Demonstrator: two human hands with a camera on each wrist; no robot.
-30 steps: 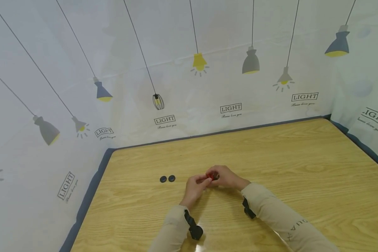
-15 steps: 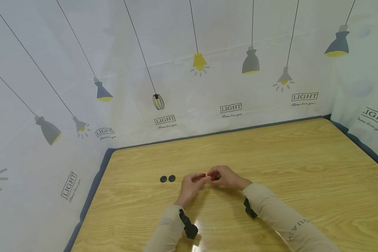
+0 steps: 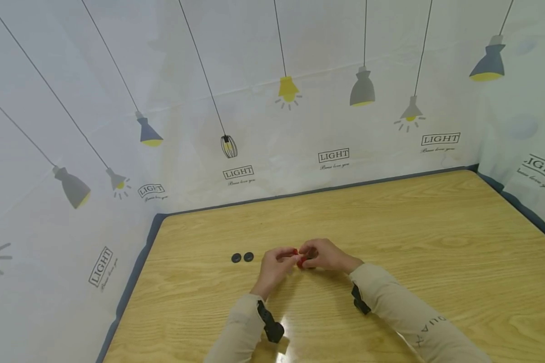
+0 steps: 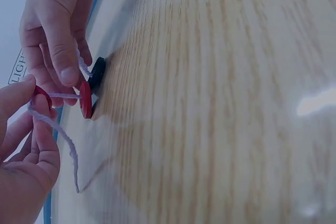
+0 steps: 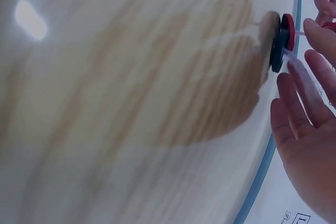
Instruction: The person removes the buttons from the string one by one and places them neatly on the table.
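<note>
My left hand [image 4: 23, 150] pinches a red button-like disc [image 4: 42, 97] between thumb and fingertips, and a pale purple string passes through it. The string's free end [image 4: 73, 156] dangles below these fingers. Along the string, a second red disc [image 4: 85, 99] and a dark disc [image 4: 97, 73] stand on edge close together near the tabletop. My right hand [image 5: 310, 124] is just above them, fingers curled about the other stretch of string [image 5: 302, 69], which runs into its palm. Its exact grip is partly hidden. In the head view both hands nearly meet, the right hand [image 3: 328, 255] beside the left hand [image 3: 274, 267].
Two dark discs [image 3: 242, 257] lie side by side on the wooden table [image 3: 390, 222], left of the hands. A white sheet [image 3: 272, 121] printed with lamps rises along the back and sides. Both wrists carry black camera mounts [image 3: 272, 325].
My left hand has drawn slightly left, away from the right hand, with a red disc at its fingertips. Another red disc now shows lower, by the right thumb. The right hand has barely moved.
</note>
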